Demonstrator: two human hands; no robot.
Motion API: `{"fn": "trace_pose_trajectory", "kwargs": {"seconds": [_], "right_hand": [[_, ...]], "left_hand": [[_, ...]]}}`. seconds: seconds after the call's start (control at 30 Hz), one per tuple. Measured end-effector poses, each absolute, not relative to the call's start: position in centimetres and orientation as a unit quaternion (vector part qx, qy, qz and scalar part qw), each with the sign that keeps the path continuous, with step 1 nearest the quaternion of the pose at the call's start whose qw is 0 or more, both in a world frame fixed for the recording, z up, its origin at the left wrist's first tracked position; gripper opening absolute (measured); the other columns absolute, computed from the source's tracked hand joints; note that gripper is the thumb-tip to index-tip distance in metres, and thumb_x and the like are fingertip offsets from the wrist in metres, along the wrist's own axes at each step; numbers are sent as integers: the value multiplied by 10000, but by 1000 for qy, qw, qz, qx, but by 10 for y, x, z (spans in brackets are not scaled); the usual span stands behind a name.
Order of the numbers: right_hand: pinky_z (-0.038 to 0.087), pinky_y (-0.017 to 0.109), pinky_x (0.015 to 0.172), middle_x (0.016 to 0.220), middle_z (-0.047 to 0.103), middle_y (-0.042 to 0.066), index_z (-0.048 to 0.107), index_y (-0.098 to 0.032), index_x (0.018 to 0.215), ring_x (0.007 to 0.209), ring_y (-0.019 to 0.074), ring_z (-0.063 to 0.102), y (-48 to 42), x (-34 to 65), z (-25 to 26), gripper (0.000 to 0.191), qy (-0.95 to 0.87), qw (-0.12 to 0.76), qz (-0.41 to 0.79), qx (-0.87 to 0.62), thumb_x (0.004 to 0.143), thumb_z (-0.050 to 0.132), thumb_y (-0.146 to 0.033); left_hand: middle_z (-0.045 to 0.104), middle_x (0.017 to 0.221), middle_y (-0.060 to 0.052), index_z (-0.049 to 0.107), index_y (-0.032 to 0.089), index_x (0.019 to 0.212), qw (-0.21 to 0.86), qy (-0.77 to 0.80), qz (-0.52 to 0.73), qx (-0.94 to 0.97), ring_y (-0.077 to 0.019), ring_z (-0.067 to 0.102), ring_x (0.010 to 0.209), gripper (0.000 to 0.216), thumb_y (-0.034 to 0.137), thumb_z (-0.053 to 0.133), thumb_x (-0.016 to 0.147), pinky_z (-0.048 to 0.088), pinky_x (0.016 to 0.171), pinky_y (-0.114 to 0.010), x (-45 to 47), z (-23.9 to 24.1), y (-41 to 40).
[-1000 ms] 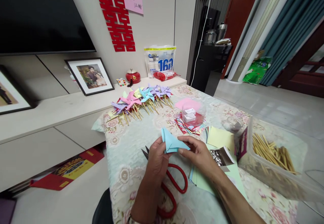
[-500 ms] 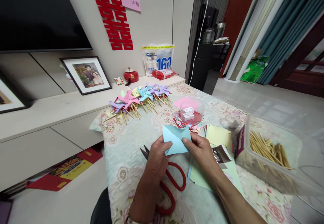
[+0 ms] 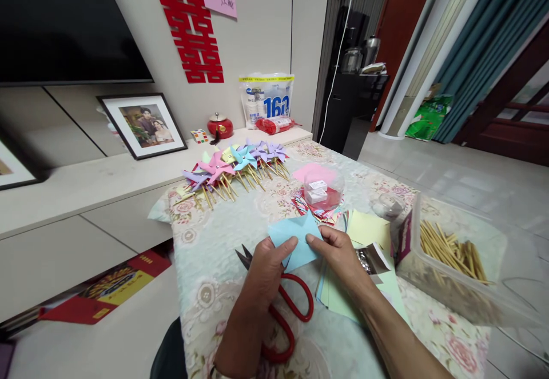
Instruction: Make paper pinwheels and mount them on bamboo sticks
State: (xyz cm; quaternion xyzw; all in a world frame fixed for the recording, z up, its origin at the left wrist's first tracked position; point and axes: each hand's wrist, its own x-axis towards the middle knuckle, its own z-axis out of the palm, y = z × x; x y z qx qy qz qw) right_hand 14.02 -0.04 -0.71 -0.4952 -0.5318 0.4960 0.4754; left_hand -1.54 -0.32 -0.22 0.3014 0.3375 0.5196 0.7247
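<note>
- L hand (image 3: pixel 268 267) & R hand (image 3: pixel 338 250) both pinched on blue paper (image 3: pixel 295 239), held just above surface (image 3: pixel 223 236), over red scissors (image 3: pixel 291 310).
- Risk, prob.: uneven pull btwn pinches could skew the fold or tear the paper.
- Scissor tips lie close by L hand; could snag.

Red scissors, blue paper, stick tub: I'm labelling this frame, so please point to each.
red scissors (image 3: pixel 311 306): head view, on the upper handle loop.
blue paper (image 3: pixel 300 231): head view, on the sheet's upper middle.
stick tub (image 3: pixel 446 302): head view, on the clear near wall.

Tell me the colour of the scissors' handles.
Red: the metal scissors' looped handles show best in the head view, beneath the left hand pinching light blue paper.
</note>
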Motion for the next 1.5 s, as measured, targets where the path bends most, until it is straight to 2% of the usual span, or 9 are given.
{"fn": "trace_pose_trajectory", "kwargs": {"seconds": [0.17,0.27,0.4,0.53,0.63,0.77,0.9,1.27,1.5], "right_hand": [[297,243,530,595,455,-50,571,-167,649,561,106,391,-2,139,-2,348,-503,494,510,-492,752,728,-460],[401,260,587,685,617,-13,674,-154,853,616,137,527,-2,136,0,355,-452,512,559,-470,694,790,-449],[452,276,618,667,624,-45,595,-151,1250,615,144,571,-2,132,-1,725,-392,519,596,-470,611,861,-366],[432,266,582,579,517,-104,446,-132,1423,552,124,520,0,132,-7,926,-390,518,588,-483,602,848,-283],[454,286,614,627,558,-85,418,-147,1446,603,143,563,1,133,-14,927,-397,539,565,-482,621,823,-269],[463,299,639,659,572,-75,434,-141,1432,609,137,556,3,135,-19,876,-409,556,546,-476,647,805,-260],[454,289,633,656,554,-81,444,-131,1422,600,128,542,3,134,-18,875,-411,557,544,-475,638,809,-261],[442,282,653,737,599,-54,510,-165,1353,674,138,586,-1,133,-8,739,-434,563,530,-463,685,802,-287],[471,329,710,840,670,4,566,-185,1262,724,165,610,-2,133,-5,555,-448,594,496,-448,772,752,-370]], "left_hand": [[778,887,-93,738,129,979,716,365,521,288,-269,713,876,370,261,843,650,545,746,-327,-14,-4,-3],[778,893,-85,728,139,1000,696,373,553,265,-272,714,881,389,268,836,650,550,738,-326,-11,-5,-2],[777,962,-66,698,174,1117,673,371,598,229,-252,716,862,478,262,819,664,554,739,-323,-6,-5,0],[774,955,-75,695,163,1125,671,363,604,231,-250,714,864,498,272,823,656,551,755,-328,-3,-6,0],[769,884,-75,730,159,1020,660,377,599,252,-254,710,822,411,294,822,642,552,734,-341,-3,-2,-2],[732,714,-50,744,190,736,630,413,593,284,-243,683,747,125,250,791,638,549,673,-326,-7,20,-11],[689,639,-33,731,196,644,606,449,572,323,-223,654,694,30,214,726,667,530,634,-302,-11,41,-18],[705,700,-39,701,158,728,608,443,601,271,-223,645,704,160,231,771,603,504,637,-304,-8,17,-7],[737,804,-56,738,220,801,590,453,603,288,-318,669,926,195,213,775,610,551,738,-366,-21,34,-20]]}}
